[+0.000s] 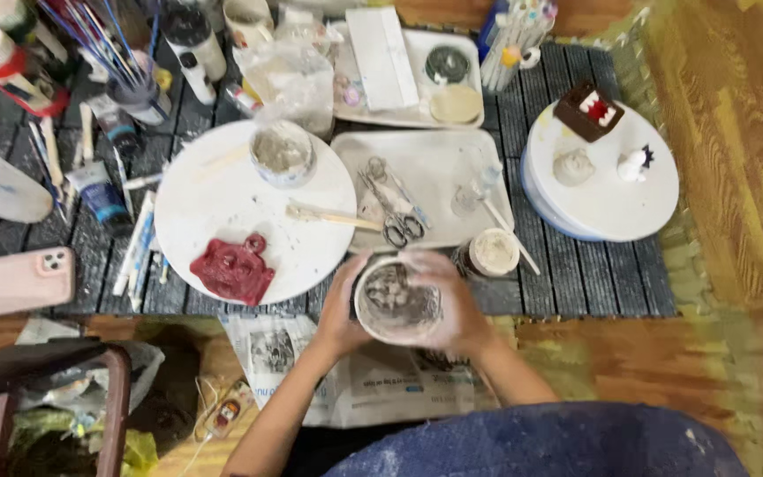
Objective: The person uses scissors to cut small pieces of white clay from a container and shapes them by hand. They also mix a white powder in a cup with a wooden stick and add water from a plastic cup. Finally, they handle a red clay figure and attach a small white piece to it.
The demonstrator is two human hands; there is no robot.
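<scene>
Both my hands hold a round white bowl (396,303) with grey, clay-like stuff inside, just in front of the dark slatted table. My left hand (342,309) cups its left side. My right hand (454,300), smeared white, wraps its right side and rim. Behind the bowl lies a round white board (222,199) with a red moulded piece (235,268), a small cup of grey paste (282,153) and a wooden stick (333,215).
A white tray (439,159) holds scissors (396,216) and tools. A small jar (493,253) stands beside it. A turntable (607,199) at right carries small figures. Brushes, tubes, bottles and a pink phone (12,281) crowd the left. Newspaper (373,384) lies below.
</scene>
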